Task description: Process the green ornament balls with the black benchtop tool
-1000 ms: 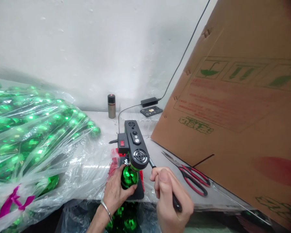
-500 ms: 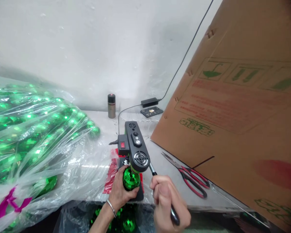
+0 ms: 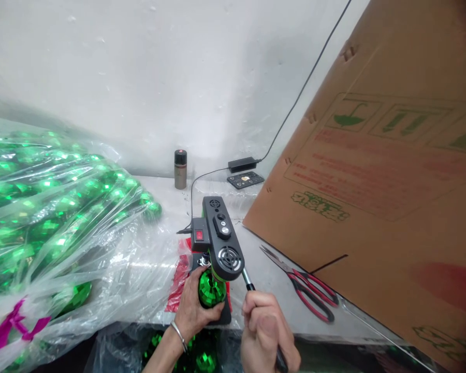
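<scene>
My left hand [image 3: 194, 309] cups a shiny green faceted ball [image 3: 210, 290] under the head of a small black bench press machine [image 3: 220, 238] with a red switch. My right hand [image 3: 264, 334] is closed around the machine's lever handle [image 3: 248, 284], which slants down toward me. The ball sits on the machine's black base, right below the press head. A bracelet shows on my left wrist.
A big clear plastic bag of green balls [image 3: 50, 207] fills the left. More green balls lie in a bag [image 3: 186, 352] below the table edge. Red-handled scissors [image 3: 310, 292] lie right of the machine. A large cardboard box [image 3: 384, 197] leans at right. A small can [image 3: 180, 169], power adapter [image 3: 241, 164] and remote [image 3: 245, 180] sit near the wall.
My right hand has pulled the lever handle down and toward me. My left hand keeps the green ball under the press head.
</scene>
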